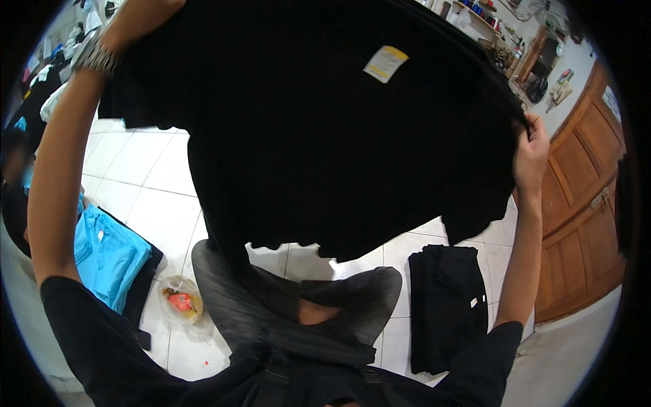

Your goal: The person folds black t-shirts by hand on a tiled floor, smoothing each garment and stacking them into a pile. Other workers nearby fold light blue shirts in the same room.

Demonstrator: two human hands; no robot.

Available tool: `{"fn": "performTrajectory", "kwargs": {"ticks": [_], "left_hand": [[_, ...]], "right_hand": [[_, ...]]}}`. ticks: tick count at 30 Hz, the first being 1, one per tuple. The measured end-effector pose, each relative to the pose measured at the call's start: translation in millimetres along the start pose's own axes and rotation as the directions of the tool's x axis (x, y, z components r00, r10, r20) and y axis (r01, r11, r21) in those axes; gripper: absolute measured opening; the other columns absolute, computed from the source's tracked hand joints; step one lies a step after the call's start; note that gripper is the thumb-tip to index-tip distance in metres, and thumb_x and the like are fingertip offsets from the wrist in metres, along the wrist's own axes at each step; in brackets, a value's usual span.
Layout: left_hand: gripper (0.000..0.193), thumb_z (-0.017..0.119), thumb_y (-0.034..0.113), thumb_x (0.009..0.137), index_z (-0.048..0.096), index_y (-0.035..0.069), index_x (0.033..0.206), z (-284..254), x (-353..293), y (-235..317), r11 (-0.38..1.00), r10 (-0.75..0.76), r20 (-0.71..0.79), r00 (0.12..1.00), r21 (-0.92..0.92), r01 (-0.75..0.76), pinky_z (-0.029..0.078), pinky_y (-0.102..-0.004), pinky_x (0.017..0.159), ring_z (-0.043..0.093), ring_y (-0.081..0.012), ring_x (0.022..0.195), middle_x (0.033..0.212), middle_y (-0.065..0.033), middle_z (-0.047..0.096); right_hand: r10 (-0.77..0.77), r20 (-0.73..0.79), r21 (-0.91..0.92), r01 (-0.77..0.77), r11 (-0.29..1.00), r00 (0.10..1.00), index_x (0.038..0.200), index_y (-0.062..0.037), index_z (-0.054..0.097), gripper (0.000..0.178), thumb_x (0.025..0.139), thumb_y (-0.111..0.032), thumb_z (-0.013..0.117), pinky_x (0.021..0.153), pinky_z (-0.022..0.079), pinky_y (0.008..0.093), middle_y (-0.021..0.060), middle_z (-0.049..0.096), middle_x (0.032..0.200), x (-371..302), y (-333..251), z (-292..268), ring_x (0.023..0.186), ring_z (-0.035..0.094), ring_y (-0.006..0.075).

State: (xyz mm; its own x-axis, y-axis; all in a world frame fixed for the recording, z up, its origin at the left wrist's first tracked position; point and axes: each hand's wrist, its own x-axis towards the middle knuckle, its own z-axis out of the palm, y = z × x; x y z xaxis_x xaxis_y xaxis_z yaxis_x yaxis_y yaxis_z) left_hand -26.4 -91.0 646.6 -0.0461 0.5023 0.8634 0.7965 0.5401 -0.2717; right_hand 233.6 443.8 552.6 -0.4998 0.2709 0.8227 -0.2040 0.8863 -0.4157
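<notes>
A wide black shirt (325, 142) is spread in the air in front of me, hiding much of the floor behind it. A white and yellow paper tag (386, 64) shows on its upper right part. At the top left, my left hand (146, 20) holds up the shirt's far left side; its fingertips are cut off or hidden at the picture's edge. My right hand (532, 150) pinches the cloth's right edge between thumb and fingers. The shirt's lower edge hangs uneven above my crossed legs (230, 285).
Folded black garments (447, 308) lie stacked on the white tiles to my right. On the left are folded light blue shirts (112, 254) on dark cloth, and a clear plastic bag (182, 302) beside my knee. A wooden door (583, 203) stands at right; a person (17, 163) is at far left.
</notes>
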Motion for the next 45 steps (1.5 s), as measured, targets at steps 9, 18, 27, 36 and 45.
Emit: {"fn": "performTrajectory", "kwargs": {"ticks": [9, 18, 27, 36, 45], "left_hand": [[0.023, 0.06, 0.013, 0.098, 0.073, -0.005, 0.104, 3, -84, -14, 0.929, -0.278, 0.101, 0.955, -0.224, 0.295, 0.054, -0.0388, 0.09, 0.068, -0.0248, 0.093, 0.096, -0.0153, 0.073], [0.023, 0.068, 0.019, 0.1, 0.07, -0.004, 0.097, -16, -91, -2, 0.864, -0.21, -0.024, 0.977, -0.472, 0.174, 0.052, -0.0352, 0.073, 0.062, -0.017, 0.075, 0.084, -0.0121, 0.071], [0.02, 0.067, 0.016, 0.098, 0.068, -0.003, 0.094, -34, -83, 34, 0.799, -0.048, -0.186, 0.981, -0.597, -0.074, 0.051, -0.04, 0.072, 0.063, -0.0289, 0.073, 0.08, -0.0205, 0.068], [0.019, 0.066, 0.018, 0.1, 0.068, 0.0, 0.104, -45, -91, 65, 0.785, -0.028, -0.154, 0.988, -0.615, -0.073, 0.053, -0.0418, 0.074, 0.067, -0.0327, 0.079, 0.086, -0.0202, 0.07], [0.022, 0.064, 0.02, 0.102, 0.069, 0.002, 0.114, 6, -66, 31, 0.933, -0.051, -0.07, 0.996, -0.36, 0.023, 0.055, -0.0435, 0.077, 0.071, -0.0365, 0.085, 0.093, -0.0198, 0.073]], "right_hand": [[-0.514, 0.032, -0.493, 0.461, 0.738, 0.857, 0.126, -0.0042, 0.06, 0.037, 0.112, -0.037, 0.049, 0.087, 0.056, 0.0399, 0.0238, 0.071, 0.109, 69, -83, -1, 0.102, 0.073, 0.0363], [-0.5, 0.149, -0.687, 0.454, 0.568, 0.853, 0.135, -0.0045, 0.052, 0.033, 0.113, -0.027, 0.045, 0.085, 0.057, 0.0549, 0.0312, 0.071, 0.118, 153, -52, -37, 0.111, 0.068, 0.05], [-0.442, 0.185, -0.812, 0.391, 0.435, 0.877, 0.137, -0.0034, 0.052, 0.034, 0.111, -0.025, 0.045, 0.085, 0.057, 0.0555, 0.0334, 0.07, 0.117, 184, -21, -93, 0.109, 0.068, 0.0516], [-0.36, 0.302, -0.909, 0.38, 0.17, 0.883, 0.142, -0.0039, 0.05, 0.044, 0.105, -0.028, 0.054, 0.081, 0.054, 0.0598, 0.0342, 0.068, 0.116, 197, 33, -141, 0.105, 0.066, 0.0544], [-0.555, 0.118, -0.771, 0.429, 0.472, 0.823, 0.137, -0.0038, 0.054, 0.034, 0.113, -0.025, 0.042, 0.083, 0.056, 0.0533, 0.0287, 0.068, 0.122, 115, 14, -121, 0.108, 0.068, 0.0514]]}}
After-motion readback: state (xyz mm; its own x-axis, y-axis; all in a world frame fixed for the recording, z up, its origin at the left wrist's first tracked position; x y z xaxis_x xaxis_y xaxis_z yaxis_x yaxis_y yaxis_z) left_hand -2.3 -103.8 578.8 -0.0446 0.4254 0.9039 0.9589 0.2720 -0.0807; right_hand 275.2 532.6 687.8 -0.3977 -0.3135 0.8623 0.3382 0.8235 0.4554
